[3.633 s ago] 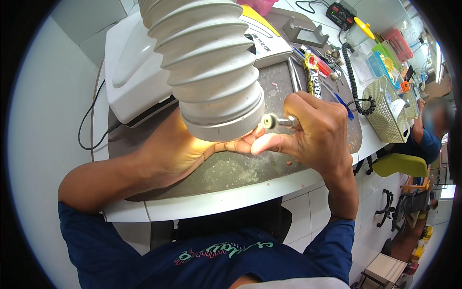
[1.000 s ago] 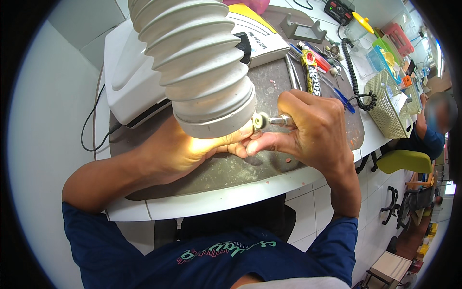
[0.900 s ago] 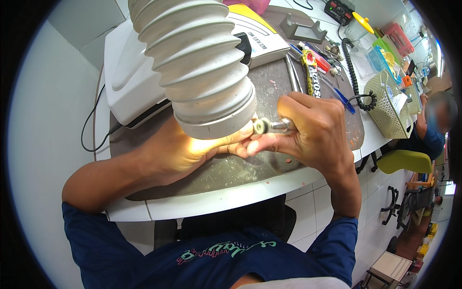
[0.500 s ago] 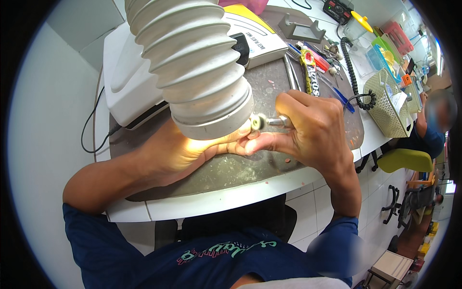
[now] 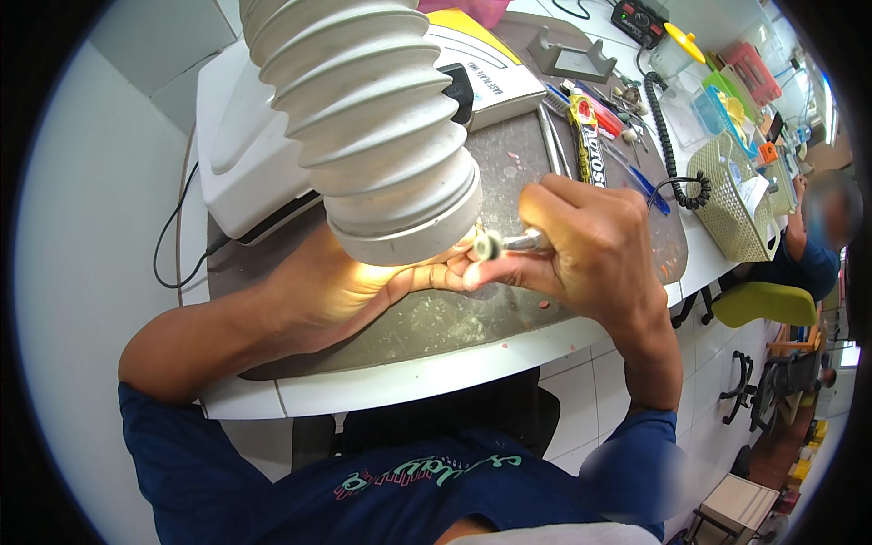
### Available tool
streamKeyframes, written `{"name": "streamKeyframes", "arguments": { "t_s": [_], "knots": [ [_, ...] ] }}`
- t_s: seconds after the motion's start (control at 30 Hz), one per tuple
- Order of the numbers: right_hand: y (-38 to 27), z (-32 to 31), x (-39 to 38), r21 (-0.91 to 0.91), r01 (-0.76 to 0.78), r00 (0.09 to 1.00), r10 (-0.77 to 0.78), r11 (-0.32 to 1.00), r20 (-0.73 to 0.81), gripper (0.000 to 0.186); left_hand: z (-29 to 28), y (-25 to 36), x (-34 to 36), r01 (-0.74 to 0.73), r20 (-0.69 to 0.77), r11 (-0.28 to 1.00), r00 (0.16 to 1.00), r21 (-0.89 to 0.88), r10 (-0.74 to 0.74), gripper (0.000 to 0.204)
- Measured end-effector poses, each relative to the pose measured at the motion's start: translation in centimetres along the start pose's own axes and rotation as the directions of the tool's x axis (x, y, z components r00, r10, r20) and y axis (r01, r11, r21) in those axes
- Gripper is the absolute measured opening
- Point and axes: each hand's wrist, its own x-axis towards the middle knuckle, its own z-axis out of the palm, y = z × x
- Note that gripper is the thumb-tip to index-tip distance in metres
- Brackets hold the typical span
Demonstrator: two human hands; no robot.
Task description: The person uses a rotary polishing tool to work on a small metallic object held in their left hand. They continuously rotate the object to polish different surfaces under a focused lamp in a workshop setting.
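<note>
My right hand [image 5: 590,254] grips a metal rotary handpiece [image 5: 524,240] with a small pale wheel [image 5: 488,243] at its tip, its thumb reaching to my left hand's fingertips. My left hand [image 5: 345,291] is closed under the mouth of a white ribbed hose [image 5: 391,154], lit from beneath it; what its fingertips hold is too hidden to name. Both hands are over a dusty grey mat [image 5: 436,336] on a white bench.
A white machine [image 5: 241,145], printed box [image 5: 500,82], metal stand [image 5: 572,62], scattered tools and tube [image 5: 586,136] surround the hands. A coiled cord [image 5: 672,154], mesh basket [image 5: 727,209] and containers line the right. A co-worker [image 5: 813,254] sits beyond.
Since the oldest frame, the hose and both hands sit a little left in view. The wheel has shifted slightly and is now blurred; the grips look the same.
</note>
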Motion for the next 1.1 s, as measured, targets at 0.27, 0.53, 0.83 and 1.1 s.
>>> {"name": "streamKeyframes", "arguments": {
  "t_s": [0.27,0.53,0.83,1.1],
  "knots": [
    [0.2,-0.9,0.3,-0.024,0.055,0.997,-0.056,0.998,-0.052,0.058,0.0,-0.3,-0.1,-0.097,-0.072,0.993,0.993,-0.074,0.091,0.028],
    [0.7,-0.7,0.1,-0.019,0.008,0.998,-0.009,1.0,-0.063,0.063,0.4,0.9,-0.7,-0.034,-0.143,0.888,0.984,0.458,0.111,0.026],
    [0.1,-0.1,0.0,-0.067,-0.115,0.993,0.117,0.991,0.031,0.068,0.5,0.3,-0.5,-0.088,-0.158,0.914,0.974,0.397,0.163,0.024],
    [-0.1,0.1,0.0,-0.053,-0.111,0.991,0.115,0.992,0.071,0.068,0.3,-0.6,-0.5,-0.138,-0.238,0.871,0.931,0.472,0.276,0.031]
  ]
}}
